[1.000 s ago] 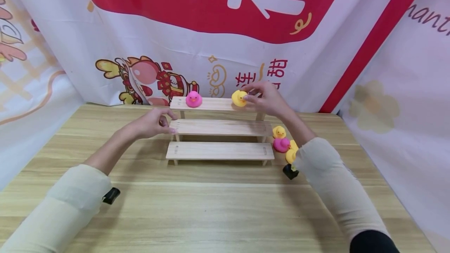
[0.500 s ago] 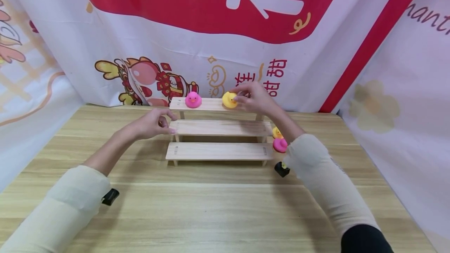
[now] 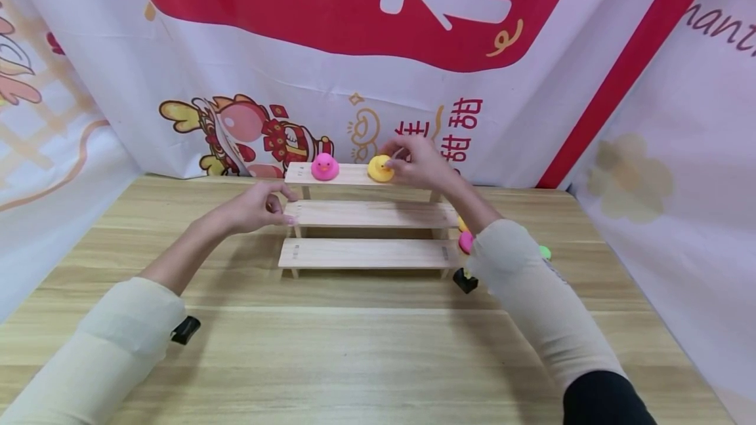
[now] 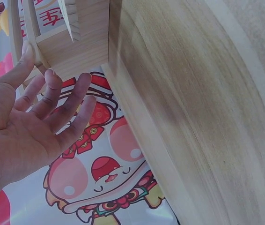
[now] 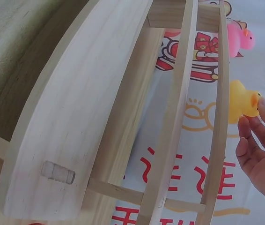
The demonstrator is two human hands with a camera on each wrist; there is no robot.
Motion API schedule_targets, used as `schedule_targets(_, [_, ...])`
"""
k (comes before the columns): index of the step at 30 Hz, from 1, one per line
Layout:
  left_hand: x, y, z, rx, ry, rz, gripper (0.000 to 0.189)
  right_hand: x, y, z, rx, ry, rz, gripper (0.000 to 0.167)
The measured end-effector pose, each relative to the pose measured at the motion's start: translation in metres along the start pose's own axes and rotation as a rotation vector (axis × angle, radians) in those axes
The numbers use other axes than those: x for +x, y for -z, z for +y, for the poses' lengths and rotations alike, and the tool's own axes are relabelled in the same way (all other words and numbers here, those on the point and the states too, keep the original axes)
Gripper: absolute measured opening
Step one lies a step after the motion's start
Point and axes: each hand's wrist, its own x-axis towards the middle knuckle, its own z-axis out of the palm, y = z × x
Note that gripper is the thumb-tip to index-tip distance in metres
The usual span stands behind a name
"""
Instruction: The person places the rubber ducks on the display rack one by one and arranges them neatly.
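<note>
A three-tier wooden stand [image 3: 369, 253] stands on the table, its steps rising toward the back. My left hand [image 3: 260, 207] holds the left end of the middle step between thumb and index finger; in the left wrist view its other fingers spread loosely. A yellow rubber duck [image 3: 380, 168] sits on the top step, pinched at its side by the thumb and fingers of my right hand [image 3: 420, 161]. In the right wrist view the fingertips meet the yellow duck [image 5: 243, 102] near its beak. Left of it on the same step is a pink rubber duck [image 3: 325, 167].
Right of the stand, partly behind my right forearm, lie another pink duck [image 3: 466, 242], a bit of yellow [image 3: 462, 223] and a green piece [image 3: 545, 252]. A printed cloth [image 3: 283, 51] hangs close behind the stand. Wooden tabletop [image 3: 331, 359] stretches in front.
The right hand has slid the yellow duck leftward along the top step, closer to the pink duck. The right forearm shifted left with it, uncovering the green piece. The left hand stays put.
</note>
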Motion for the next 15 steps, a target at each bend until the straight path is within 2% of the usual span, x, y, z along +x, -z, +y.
schedule_targets(5, [0.0004, 0.0, 0.0002, 0.005, 0.012, -0.003, 0.039, 0.0029, -0.0022, -0.0015, 0.011, -0.03, 0.006, 0.021])
schedule_targets(15, [-0.0011, 0.0007, 0.0016, 0.009, 0.008, 0.001, 0.039, 0.0033, -0.0052, 0.0001, 0.034, -0.024, 0.016, 0.02])
